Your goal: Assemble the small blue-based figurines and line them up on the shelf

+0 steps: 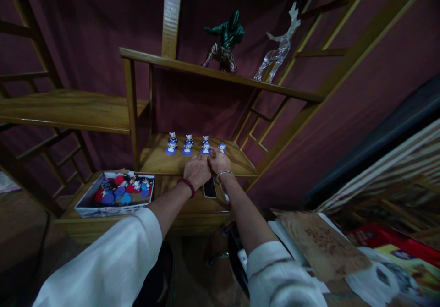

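Small purple-and-white figurines on round purple bases stand on the low wooden shelf (pixel 154 162). In front are a left figurine (pixel 171 147), another figurine (pixel 187 148), a third figurine (pixel 206 148) and a rightmost figurine (pixel 222 147). Darker figurines (pixel 189 139) stand behind some of them. My left hand (pixel 197 171), with a red bead bracelet, has its bent fingers at the base of the third figurine. My right hand (pixel 220 161), wearing a silver bangle, closes its fingertips at that figurine's right side. The exact finger contact is partly hidden.
An open box (pixel 117 209) of red, blue and black figurines lies at the left. Below my hands is a phone (pixel 210 189). A green statue (pixel 225 41) and a clear deer figure (pixel 279 48) stand on the upper shelf (pixel 192 68). A brown paper bag (pixel 312 238) is at lower right.
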Demonstrator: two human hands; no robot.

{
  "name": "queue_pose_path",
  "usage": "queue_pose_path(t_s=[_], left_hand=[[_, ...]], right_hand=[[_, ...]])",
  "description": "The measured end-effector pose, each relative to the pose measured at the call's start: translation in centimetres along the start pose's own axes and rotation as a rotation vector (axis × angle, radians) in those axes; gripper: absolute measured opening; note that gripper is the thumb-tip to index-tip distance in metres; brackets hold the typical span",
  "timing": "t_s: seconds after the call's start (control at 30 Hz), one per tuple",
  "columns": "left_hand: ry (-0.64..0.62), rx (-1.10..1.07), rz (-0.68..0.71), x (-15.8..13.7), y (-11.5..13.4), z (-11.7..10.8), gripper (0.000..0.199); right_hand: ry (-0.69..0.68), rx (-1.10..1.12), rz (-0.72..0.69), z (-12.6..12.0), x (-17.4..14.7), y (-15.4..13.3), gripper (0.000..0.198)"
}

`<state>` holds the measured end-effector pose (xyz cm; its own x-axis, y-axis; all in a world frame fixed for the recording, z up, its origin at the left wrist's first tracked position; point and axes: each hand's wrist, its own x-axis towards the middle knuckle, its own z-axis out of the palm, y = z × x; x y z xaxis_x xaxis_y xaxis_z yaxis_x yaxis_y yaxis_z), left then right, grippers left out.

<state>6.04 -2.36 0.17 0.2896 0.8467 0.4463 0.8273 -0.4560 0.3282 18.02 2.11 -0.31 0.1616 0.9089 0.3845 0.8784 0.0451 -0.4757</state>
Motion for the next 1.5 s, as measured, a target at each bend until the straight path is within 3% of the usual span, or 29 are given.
queue_pose_path(t_s=[0.4,0.87,1.2,1.37,1.5], left_hand=[[0.041,0.018,-0.014,-0.2,0.2,-0.1,0.023],[0.098,0.016,0.008,-0.2,-0.2,0.5,0.022],[0.175,0.032,0.175,-2.4,-0.8,0.1,0.019],[0.168,0.023,0.236,-5.3,-1.4,-0.1,0.035],[0.133,-0.020,0.299,-7.1,-1.8,0.1,0.049]], right_hand=[[-0.069,-0.047,0.018,-0.7,-0.4,-0.8,0.036],[-0.051,-0.081,0.011,-0.4,-0.6,-0.7,0.035],[0.239,-0.026,-0.009,0.1,-3.0,-0.7,0.025],[0.415,-0.008,-0.176,1.2,-6.5,-1.4,0.026],[0.439,0.010,-0.291,2.2,-8.8,-1.7,0.032]])
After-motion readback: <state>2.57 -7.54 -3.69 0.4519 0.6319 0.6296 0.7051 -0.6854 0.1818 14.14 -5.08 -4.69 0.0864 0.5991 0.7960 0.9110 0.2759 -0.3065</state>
